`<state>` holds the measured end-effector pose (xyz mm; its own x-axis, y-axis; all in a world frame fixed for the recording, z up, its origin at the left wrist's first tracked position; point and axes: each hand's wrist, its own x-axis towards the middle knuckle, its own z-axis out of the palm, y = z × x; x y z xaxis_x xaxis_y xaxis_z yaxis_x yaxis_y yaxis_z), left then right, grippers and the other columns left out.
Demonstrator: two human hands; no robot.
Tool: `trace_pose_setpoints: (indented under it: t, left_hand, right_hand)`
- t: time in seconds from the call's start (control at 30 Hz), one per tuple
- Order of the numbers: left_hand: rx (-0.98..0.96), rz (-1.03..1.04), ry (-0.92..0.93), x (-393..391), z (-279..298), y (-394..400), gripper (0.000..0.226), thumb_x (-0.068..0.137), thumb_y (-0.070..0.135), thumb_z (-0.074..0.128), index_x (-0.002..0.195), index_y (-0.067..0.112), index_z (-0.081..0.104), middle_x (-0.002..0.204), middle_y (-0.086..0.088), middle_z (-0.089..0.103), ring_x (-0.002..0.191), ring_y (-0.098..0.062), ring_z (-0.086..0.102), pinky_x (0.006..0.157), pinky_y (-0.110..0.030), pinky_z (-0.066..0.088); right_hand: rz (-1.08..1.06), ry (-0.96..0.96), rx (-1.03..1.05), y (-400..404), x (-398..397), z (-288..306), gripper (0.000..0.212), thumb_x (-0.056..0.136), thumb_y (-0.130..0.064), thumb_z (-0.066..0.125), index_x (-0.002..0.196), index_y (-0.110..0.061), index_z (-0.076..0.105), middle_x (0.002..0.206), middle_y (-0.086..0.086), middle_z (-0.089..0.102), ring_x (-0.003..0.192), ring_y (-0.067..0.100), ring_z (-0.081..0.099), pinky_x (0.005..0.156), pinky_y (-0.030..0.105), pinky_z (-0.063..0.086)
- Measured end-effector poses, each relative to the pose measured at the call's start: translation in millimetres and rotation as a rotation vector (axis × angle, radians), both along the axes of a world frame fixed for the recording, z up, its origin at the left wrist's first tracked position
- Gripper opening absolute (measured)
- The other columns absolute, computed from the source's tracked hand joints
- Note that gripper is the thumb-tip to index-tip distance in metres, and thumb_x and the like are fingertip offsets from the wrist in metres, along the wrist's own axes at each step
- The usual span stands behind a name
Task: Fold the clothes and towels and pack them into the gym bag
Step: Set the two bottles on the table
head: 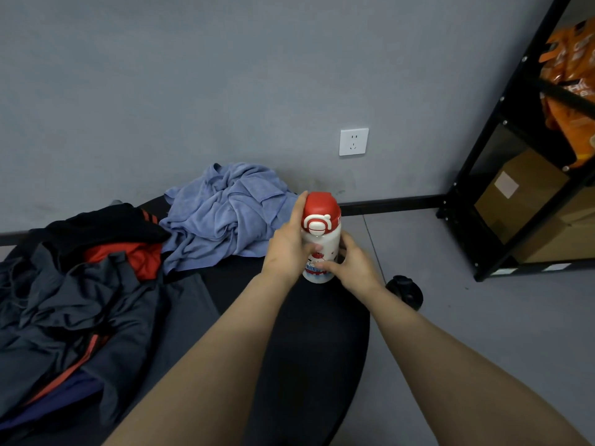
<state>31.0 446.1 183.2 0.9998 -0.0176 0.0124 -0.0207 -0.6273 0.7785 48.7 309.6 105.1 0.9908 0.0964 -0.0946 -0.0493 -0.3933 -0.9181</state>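
Both your hands hold the white bottle [322,249] upright over the black counter [309,333]: left grip [288,244] wraps its side, right grip [349,260] pinches its lower body. Crumpled blue towel [225,207] and dark clothes [80,300] lie unfolded to your left.

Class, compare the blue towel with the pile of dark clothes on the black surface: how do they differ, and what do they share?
The blue towel is one pale, plain-coloured cloth; the dark clothes are several grey and black garments with red parts. The towel lies farther back, near the wall; the clothes lie nearer, at the left. Both are crumpled, unfolded, and untouched by the hands, which hold a bottle.
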Motion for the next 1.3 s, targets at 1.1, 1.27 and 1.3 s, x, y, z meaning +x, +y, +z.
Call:
trace_pose_setpoints:
  t: [1.1, 1.27, 1.3]
  left_hand:
    - [0.247, -0.063, -0.113, 84, -6, 5, 0.1, 0.084, 0.013, 0.069, 0.15, 0.031, -0.003, 0.155, -0.008, 0.023, 0.141, -0.023, 0.027, 0.11, -0.04, 0.034]
    - [0.532, 0.011, -0.395, 53, -11, -3, 0.078, 0.089, 0.033, 0.061, 0.151, 0.025, 0.014, 0.159, -0.003, 0.011, 0.147, -0.021, 0.007, 0.117, -0.041, 0.013]
    - [0.529, -0.024, -0.422, 48, -11, -7, 0.075, 0.089, 0.033, 0.061, 0.15, 0.023, 0.019, 0.159, -0.003, 0.014, 0.147, -0.021, 0.009, 0.117, -0.04, 0.014]
  right_hand:
    - [-0.108, -0.014, 0.023, 9, 70, -6, 0.084, 0.082, -0.013, 0.073, 0.149, -0.023, 0.023, 0.143, 0.004, 0.047, 0.131, 0.023, 0.044, 0.096, 0.029, 0.039]
    - [-0.08, 0.022, -0.224, -16, 58, -4, 0.091, 0.083, -0.024, 0.072, 0.152, -0.025, 0.013, 0.155, 0.005, 0.028, 0.142, 0.023, 0.027, 0.111, 0.038, 0.029]
    - [-0.079, 0.028, -0.25, -22, 55, -5, 0.091, 0.083, -0.025, 0.072, 0.152, -0.026, 0.012, 0.156, 0.005, 0.027, 0.142, 0.023, 0.027, 0.111, 0.038, 0.029]
